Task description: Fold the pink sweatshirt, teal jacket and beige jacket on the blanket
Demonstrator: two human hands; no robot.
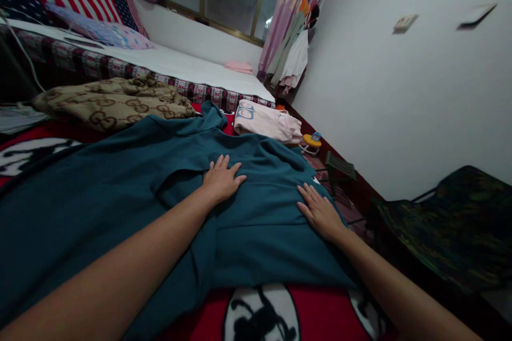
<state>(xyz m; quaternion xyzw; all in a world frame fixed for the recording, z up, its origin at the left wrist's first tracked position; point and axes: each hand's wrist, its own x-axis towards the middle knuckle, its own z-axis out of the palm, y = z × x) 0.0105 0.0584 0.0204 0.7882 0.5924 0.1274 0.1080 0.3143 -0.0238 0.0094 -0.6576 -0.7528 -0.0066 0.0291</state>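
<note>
A teal garment [256, 208] lies spread over a red blanket [316, 311] patterned with black figures in white ovals. My left hand [222, 178] rests palm down near the garment's middle, fingers stretched and spread. Close to its right edge my right hand [322, 212] also lies on the cloth, fingers extended. Neither hand grips anything. Creases and a raised fold run through the fabric left of my left hand. Beyond the far edge of the garment sit a folded pale pink garment [266, 121] and a tan patterned cloth [116, 104].
A second bed [192, 70] with a white top stands beneath the window. On the right are a camouflage folding chair [452, 224], a small dark folding stool [339, 168] and a yellow round object [312, 140]. Clothes [294, 61] hang beside the purple curtain [294, 0].
</note>
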